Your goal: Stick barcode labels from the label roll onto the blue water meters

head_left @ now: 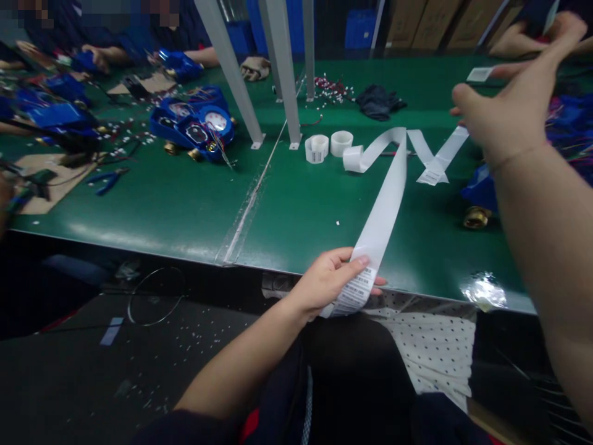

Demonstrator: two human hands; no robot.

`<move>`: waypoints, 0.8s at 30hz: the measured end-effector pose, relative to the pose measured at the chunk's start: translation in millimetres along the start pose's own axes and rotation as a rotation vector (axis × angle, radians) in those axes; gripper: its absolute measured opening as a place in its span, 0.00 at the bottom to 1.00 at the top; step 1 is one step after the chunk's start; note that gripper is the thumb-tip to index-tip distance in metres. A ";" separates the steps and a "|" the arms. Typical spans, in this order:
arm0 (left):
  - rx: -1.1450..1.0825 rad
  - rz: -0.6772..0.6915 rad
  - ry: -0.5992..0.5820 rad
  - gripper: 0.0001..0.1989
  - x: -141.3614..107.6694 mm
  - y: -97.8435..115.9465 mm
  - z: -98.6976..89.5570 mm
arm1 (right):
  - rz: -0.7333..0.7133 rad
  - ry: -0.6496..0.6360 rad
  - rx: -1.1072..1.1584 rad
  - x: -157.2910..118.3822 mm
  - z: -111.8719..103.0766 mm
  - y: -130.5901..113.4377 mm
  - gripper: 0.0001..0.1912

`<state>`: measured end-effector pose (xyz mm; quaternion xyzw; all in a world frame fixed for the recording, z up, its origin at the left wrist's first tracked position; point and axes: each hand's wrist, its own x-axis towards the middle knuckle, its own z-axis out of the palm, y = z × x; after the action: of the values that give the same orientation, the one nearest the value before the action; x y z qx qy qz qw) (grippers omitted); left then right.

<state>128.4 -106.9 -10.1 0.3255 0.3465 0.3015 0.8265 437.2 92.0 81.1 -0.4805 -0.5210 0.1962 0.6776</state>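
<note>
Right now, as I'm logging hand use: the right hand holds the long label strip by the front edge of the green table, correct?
No, the head view shows the left hand, not the right hand, holding the long label strip by the front edge of the green table.

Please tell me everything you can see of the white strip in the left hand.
The white strip is long and thin, like smooth paper. Black barcodes show near its lower end, held by the left hand, thumb on top. From there it slants up and away over the green table, bends sharply, then curves left into a curl. Whether it joins the zigzag strip beside it is unclear.
</note>
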 end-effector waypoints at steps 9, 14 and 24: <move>-0.189 0.144 0.146 0.13 31.9 5.8 17.4 | 0.653 -0.007 0.245 -221.1 4.2 -64.8 0.20; -0.279 0.176 0.156 0.12 38.0 -2.9 30.4 | 0.790 0.042 0.355 -239.1 -2.9 -72.0 0.21; -0.271 0.194 0.128 0.12 41.8 -8.7 29.4 | 0.807 0.019 0.309 -240.0 -11.5 -75.7 0.20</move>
<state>177.5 -91.6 -16.2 0.2233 0.3214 0.4439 0.8061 338.5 -132.0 21.7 -0.5406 -0.2495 0.5167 0.6153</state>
